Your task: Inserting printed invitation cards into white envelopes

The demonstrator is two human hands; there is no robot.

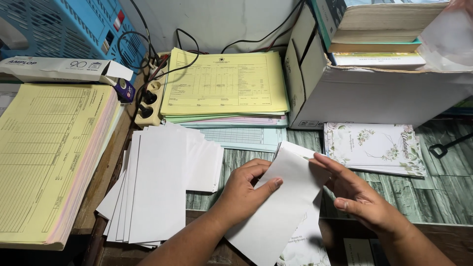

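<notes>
My left hand grips a long white envelope near its middle, thumb on top. My right hand touches the envelope's upper right end with fingers stretched out, pressing on its edge. Under the envelope lies a floral printed card, partly hidden. A fanned pile of white envelopes lies just left of my left hand on the desk.
A thick stack of yellow forms sits at the left, another yellow stack at the back. Floral cards lie at the right before a white cardboard box with books. A power strip, cables and a blue basket are behind.
</notes>
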